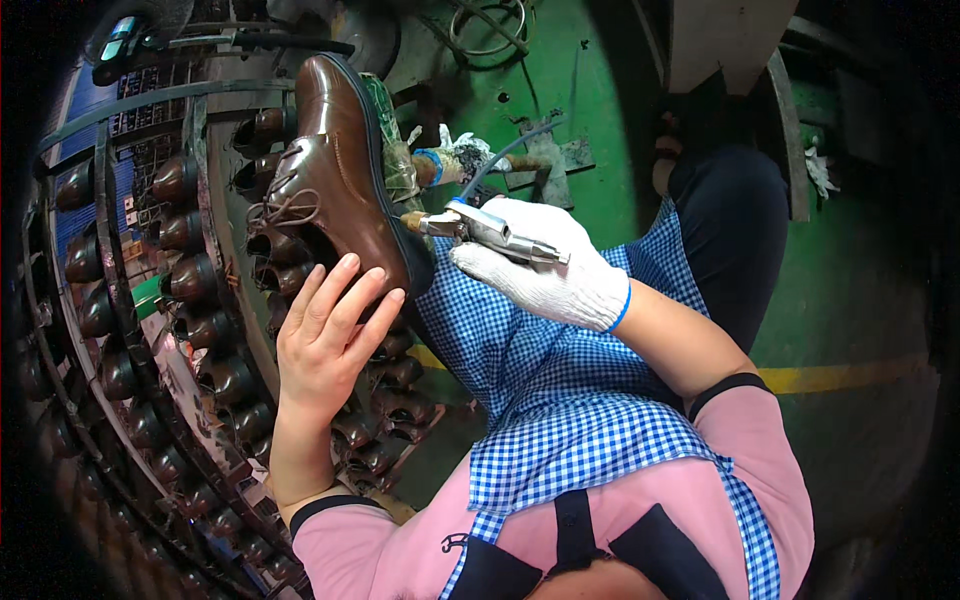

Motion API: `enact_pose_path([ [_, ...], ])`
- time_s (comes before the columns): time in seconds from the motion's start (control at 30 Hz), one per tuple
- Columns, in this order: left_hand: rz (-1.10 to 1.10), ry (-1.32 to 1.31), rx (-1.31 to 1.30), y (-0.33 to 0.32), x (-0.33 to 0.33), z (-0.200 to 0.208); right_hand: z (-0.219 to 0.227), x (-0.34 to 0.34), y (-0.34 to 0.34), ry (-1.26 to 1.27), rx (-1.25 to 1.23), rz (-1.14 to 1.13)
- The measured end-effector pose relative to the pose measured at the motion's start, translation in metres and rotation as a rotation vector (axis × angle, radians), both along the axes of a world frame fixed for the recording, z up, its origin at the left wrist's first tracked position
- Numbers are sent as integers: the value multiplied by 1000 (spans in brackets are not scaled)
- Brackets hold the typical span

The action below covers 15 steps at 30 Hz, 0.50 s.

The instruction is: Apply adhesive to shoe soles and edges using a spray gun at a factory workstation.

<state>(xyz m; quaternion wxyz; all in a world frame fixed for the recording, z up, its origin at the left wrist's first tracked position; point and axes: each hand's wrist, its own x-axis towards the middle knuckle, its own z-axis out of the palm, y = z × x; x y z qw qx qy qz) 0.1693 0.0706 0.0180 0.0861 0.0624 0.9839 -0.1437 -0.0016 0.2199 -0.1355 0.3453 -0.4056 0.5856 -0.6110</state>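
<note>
A glossy brown leather lace-up shoe [345,190] stands toe away from me, its dark sole turned to the right. My left hand [335,330], bare, is at the heel, fingers laid over the back of the shoe; its thumb is hidden. My right hand [560,255] wears a white knitted glove with a blue cuff edge. It is closed round a small silver spray gun [490,232], whose nozzle end points left at the shoe's side near the heel. A blue hose [510,150] runs up and away from the gun.
On my left a metal rack [105,250] holds rows of brown shoes [190,280]. Beyond the shoe is a plastic-wrapped post [402,165]. White cloth [465,150] and a coiled hose [488,28] lie farther off. The green floor [600,120] has a yellow line [840,375].
</note>
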Motion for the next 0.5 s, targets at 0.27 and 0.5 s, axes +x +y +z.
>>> enact_pose_path([
  [0.27,-6,20,16,-1,-2,-1,-3,3,-2,-35,-49,-15],
  [0.5,4,18,52,-2,-3,1,6,3,-2,81,-20,-24],
])
